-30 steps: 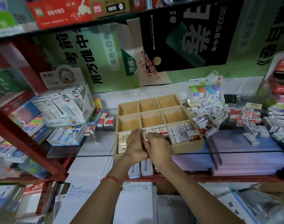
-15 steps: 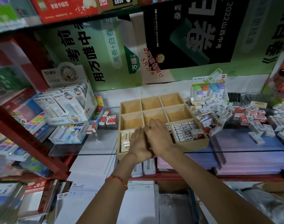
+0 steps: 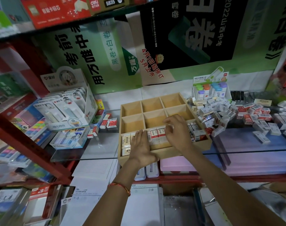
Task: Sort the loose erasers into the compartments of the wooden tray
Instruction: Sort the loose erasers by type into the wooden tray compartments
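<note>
A wooden tray (image 3: 161, 154) with nine compartments sits on a glass shelf. Its front row holds erasers: cream ones (image 3: 126, 144) at the left, red-and-white ones (image 3: 157, 136) in the middle, barcode-sleeved ones (image 3: 195, 132) at the right. The other two rows look bare. My left hand (image 3: 139, 147) lies flat, fingers straight, over the divider between the front left and front middle compartments. My right hand (image 3: 177, 132) hovers over the front middle compartment with fingers loosely curled and nothing visible in them. A heap of loose erasers (image 3: 220, 115) lies right of the tray.
A display box of carded goods (image 3: 65, 110) stands left of the tray, with a few red erasers (image 3: 108, 122) between them. A box of coloured sharpeners (image 3: 210, 90) stands behind the heap. More erasers (image 3: 261, 115) spread rightward. Pink paper stacks (image 3: 253, 162) lie under the glass.
My hands, pressed together over the front middle compartment, have parted. The left has slid left and flattened; the right has lifted away to the right, uncovering the red-and-white erasers.
</note>
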A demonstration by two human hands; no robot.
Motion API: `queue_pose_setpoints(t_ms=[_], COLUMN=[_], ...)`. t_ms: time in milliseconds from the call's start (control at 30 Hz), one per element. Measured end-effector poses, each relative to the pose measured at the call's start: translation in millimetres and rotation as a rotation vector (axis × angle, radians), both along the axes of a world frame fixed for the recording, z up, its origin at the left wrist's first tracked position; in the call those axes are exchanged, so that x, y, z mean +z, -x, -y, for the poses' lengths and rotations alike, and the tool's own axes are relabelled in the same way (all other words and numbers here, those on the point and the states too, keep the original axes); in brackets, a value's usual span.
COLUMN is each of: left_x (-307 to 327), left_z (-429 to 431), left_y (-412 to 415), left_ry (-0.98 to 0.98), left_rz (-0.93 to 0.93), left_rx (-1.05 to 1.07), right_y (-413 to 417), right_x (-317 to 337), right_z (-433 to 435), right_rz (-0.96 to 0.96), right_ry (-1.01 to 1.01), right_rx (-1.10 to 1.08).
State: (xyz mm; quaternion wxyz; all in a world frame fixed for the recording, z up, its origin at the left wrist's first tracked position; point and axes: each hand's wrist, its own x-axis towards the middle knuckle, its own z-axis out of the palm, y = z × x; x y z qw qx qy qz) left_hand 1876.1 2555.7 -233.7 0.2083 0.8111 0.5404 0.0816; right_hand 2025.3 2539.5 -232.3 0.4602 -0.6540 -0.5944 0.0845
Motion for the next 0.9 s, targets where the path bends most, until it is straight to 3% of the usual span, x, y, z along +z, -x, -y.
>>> queue_pose_setpoints(t_ms=[100,267,400,500,600,700,900], left_x=[-4,-5,3,0,-1,1,11], left_z=[5,7,12,9,-12,-47,-120], left_y=[-3,1,15,48,92,126,111], left_ry=[-0.057,-0.078,-0.037,-0.124,-0.26,-0.298,-0.334], left_rz=[-0.054,-0.022,0.293,0.337,0.243,0.025,-0.405], left_rx=[0.018,-0.04,0.009,0.064,0.128,0.222,0.119], right_y=[2,7,5,4,4,5,7], right_x=[-3,-8,-6,-3,-2,-1,-1], right_z=[0,-2,-7,-7,-7,-7,-7], right_rz=[0.105,0.564,0.585,0.566,0.551,0.521,0.464], right_ry=[-0.022,0.105,0.237,0.26,0.284,0.319,0.337], right_rx=[-0.065,0.198,0.238,0.244,0.235,0.205,0.189])
